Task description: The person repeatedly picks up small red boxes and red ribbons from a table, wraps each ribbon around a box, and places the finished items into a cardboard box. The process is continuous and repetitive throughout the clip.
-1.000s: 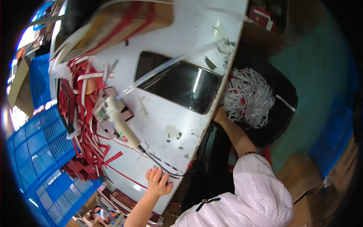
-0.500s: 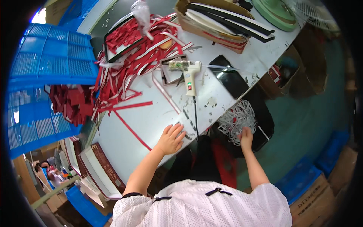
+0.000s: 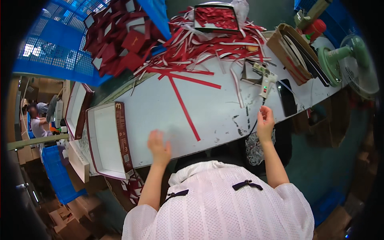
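Note:
Over the front of the white table, my left hand [image 3: 159,149] is blurred, fingers stretched out, holding nothing I can see. My right hand [image 3: 265,125] is raised at the table edge, its fingers loosely bent and thumb apart, just below the white hot glue gun [image 3: 269,83]. The gun lies with its nozzle over a small open box [image 3: 250,74], its dark cord running down past my right hand. Between my hands and the far heap lies a red ribbon strip [image 3: 184,107]. Red and white ribbon strips [image 3: 224,49] are piled at the back.
An open tray [image 3: 216,19] of red pieces tops the pile. Dark red boxes [image 3: 132,42] fill a blue crate [image 3: 52,52]. An open carton lid [image 3: 105,140] sits at left. A phone-like black slab [image 3: 287,98], carton [image 3: 290,52] and green fan [image 3: 334,60] stand right. Shredded strips [image 3: 254,150] hang below the edge.
The view has swung left. My right hand has risen from the shredded strips to near the glue gun. My left hand has shifted left over the table.

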Demonstrator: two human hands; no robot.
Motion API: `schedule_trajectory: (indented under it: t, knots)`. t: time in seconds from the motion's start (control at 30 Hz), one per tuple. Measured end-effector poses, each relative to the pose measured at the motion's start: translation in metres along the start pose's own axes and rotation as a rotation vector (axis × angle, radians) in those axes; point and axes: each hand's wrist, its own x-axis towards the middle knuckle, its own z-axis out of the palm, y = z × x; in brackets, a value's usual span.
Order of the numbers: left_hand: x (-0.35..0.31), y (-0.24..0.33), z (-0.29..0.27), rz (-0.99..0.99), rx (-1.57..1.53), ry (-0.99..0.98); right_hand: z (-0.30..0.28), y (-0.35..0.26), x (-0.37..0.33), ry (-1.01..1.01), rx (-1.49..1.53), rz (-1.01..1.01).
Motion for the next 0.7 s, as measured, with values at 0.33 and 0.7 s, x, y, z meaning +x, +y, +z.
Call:
schedule_trajectory:
  t: [0.33,0.7]
  knots:
    - [-0.032,-0.156,-0.051,-0.524,0.000,-0.067,0.154,-0.080,-0.028,-0.925,-0.490,-0.677]
    - [0.050,-0.247,-0.084,-0.468,-0.384,0.195,0.240,-0.148,0.065,-0.744,-0.305,-0.395]
